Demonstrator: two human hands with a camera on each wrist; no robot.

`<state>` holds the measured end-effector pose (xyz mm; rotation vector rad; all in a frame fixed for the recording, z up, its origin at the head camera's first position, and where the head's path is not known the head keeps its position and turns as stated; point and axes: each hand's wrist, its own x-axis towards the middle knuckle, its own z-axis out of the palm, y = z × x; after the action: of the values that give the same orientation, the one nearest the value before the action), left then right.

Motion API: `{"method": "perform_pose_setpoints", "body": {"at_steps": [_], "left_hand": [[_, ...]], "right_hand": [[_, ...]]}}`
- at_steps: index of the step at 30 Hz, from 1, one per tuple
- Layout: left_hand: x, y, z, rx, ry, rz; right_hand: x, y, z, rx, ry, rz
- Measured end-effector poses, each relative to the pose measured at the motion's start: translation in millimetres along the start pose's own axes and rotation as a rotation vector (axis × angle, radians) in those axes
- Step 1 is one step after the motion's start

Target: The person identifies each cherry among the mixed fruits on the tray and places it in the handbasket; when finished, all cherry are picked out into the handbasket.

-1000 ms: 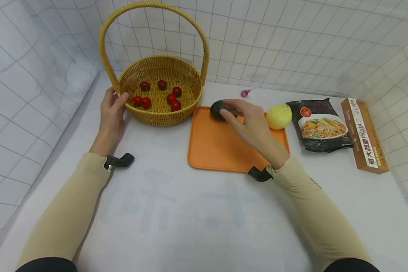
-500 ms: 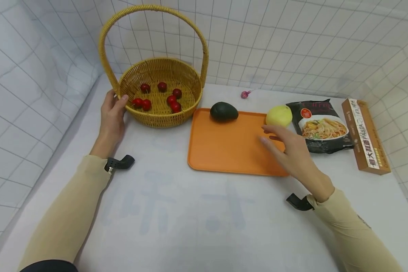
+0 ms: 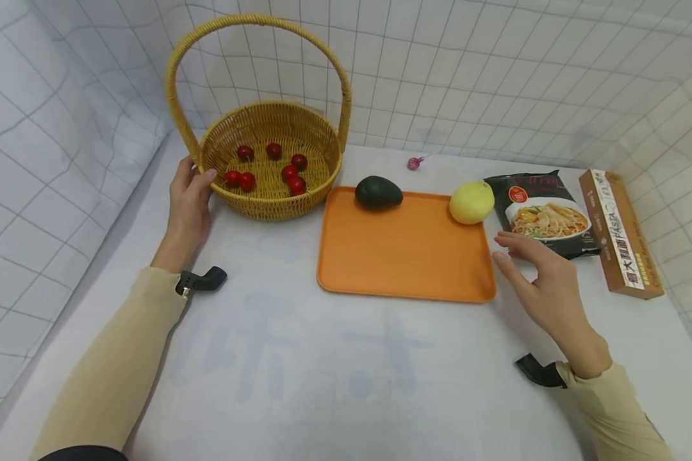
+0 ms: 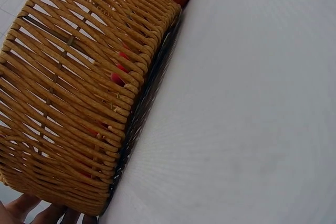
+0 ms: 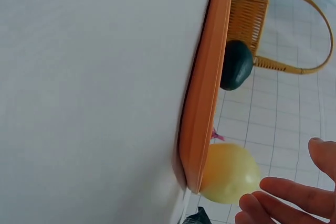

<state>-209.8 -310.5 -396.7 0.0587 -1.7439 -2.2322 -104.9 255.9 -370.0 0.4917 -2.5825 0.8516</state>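
My left hand [image 3: 189,206] holds the left side of a yellow woven basket [image 3: 268,208], thumb at the rim and fingers around the outside. Several red cherries [image 3: 247,182] lie inside it. In the left wrist view the woven wall [image 4: 63,93] fills much of the picture, with fingertips [image 4: 50,213] at its lower edge. A dark green avocado [image 3: 378,193] lies at the back left of an orange tray [image 3: 403,256]. At the tray's back right corner sits a round yellow fruit [image 3: 471,202]. My right hand [image 3: 548,291], fingers loosely bent, hovers holding nothing right of the tray.
Right of the yellow fruit lies a black noodle packet [image 3: 544,214], and beside it a brown pasta box [image 3: 621,234]. A small pinkish-purple bulb [image 3: 414,163] rests behind the tray. Grid-patterned white cloth [image 3: 496,83] hangs at the back and sides.
My right hand has let go of the avocado on the tray and drawn back to the right, past the tray's edge. The left hand stays at the basket.
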Motion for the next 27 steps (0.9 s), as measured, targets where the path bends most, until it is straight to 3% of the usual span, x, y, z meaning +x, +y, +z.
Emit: {"method": "perform_pose_setpoints", "body": {"at_steps": [4,8,11,16,22,27], "left_hand": [[-2.1,3.7,1.7,0.069,0.032,0.004],[-4.2,14.3,5.3,0.219,0.091,-0.004],[-6.6,25.2,6.2,0.339,0.125,-0.036],[-11.8,41.8,-1.9,0.513,0.113,-0.117],[-24.6,56.6,-11.7,0.551,0.076,-0.18],[-44.0,55.5,-16.3,0.503,0.081,-0.157]], "right_hand": [[-5.9,6,-3,0.011,0.034,0.018],[-7.1,7,-4,0.014,0.039,0.022],[-7.3,8,-4,0.003,0.04,0.025],[-6.8,9,-4,-0.014,0.041,0.033],[-8.0,12,-6,-0.029,0.057,0.036],[-9.9,19,-9,-0.061,0.08,0.059]]}}
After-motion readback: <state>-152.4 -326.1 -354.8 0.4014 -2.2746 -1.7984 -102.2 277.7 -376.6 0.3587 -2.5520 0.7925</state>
